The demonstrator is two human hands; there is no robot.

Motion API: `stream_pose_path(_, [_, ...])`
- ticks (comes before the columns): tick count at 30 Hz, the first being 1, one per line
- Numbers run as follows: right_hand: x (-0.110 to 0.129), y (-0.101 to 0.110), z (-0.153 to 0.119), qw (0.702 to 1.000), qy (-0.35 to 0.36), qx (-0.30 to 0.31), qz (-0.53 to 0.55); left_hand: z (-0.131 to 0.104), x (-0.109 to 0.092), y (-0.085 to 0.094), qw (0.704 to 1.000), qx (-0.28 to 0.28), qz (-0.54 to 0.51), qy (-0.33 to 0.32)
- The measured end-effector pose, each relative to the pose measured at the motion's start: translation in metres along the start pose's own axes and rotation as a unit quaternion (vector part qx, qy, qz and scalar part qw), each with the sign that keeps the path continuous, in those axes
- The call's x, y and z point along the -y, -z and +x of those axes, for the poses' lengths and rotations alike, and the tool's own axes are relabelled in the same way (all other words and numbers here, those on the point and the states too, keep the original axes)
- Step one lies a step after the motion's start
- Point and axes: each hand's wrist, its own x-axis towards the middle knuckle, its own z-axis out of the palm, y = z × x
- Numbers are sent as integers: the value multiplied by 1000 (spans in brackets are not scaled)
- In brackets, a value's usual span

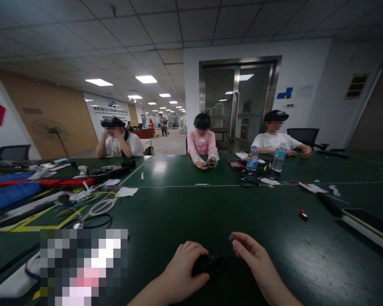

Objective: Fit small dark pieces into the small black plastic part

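My left hand (187, 265) is curved around a small black object (210, 263) on the dark green table (166, 212), its thumb and fingers against the object's left side. What the black object is cannot be made out. To its right, my right hand (250, 250) pinches a small dark piece (232, 237) between thumb and fingertips, a little above the table. The piece is apart from the black object.
Cables (102, 207), a blue tray (12, 197) and a white power strip (17, 276) lie left. A small red object (303, 215) and a long device (370, 227) are right. Two bottles (252, 159) stand farther back. Three people sit across the table.
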Motion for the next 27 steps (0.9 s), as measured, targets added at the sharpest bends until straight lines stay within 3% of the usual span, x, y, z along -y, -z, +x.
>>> stream_pose_path(14, [-1, 1, 0, 999, -17, -18, 43, 0, 4, -2, 1000, -6, 3, -5])
stream_pose_path(27, [1, 1, -1, 1000, 2, -7, 12, -1, 3, -2, 1000, -4, 6, -7])
